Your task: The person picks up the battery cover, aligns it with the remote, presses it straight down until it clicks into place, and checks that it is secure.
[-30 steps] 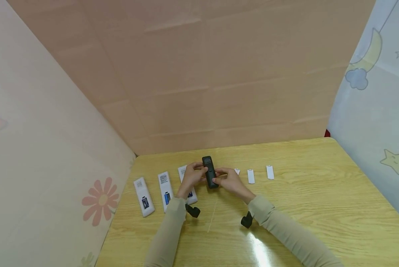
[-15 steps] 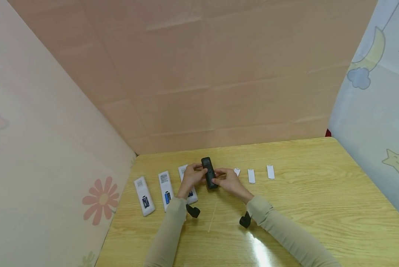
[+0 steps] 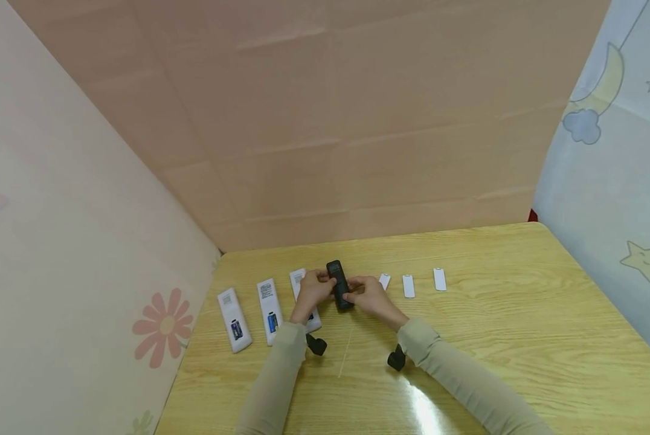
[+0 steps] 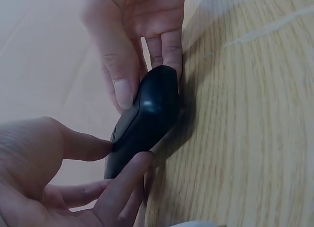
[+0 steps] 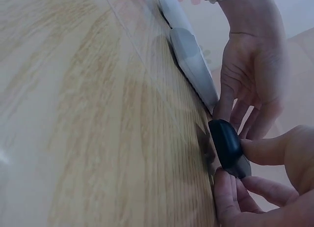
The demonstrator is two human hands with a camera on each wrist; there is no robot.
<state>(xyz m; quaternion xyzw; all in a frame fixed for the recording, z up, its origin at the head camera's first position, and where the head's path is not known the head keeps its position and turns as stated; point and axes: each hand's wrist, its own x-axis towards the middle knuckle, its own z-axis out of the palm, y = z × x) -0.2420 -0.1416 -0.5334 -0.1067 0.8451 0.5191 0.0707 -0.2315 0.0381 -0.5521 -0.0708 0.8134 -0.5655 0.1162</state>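
Pinching the black remote (image 3: 341,287), left hand (image 3: 313,290) at ten o'clock, right hand (image 3: 372,296) at four, I presumably prevent twisting.

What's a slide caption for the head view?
Left hand and right hand hold a black remote, white remotes to its left, white covers to its right.

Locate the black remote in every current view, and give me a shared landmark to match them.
Head: black remote below centre, slightly right.
Left wrist: near the centre, slightly left.
Right wrist: right of centre, in the lower half.
Shared landmark: the wooden table, right of the remote in the left wrist view, left of it in the right wrist view.
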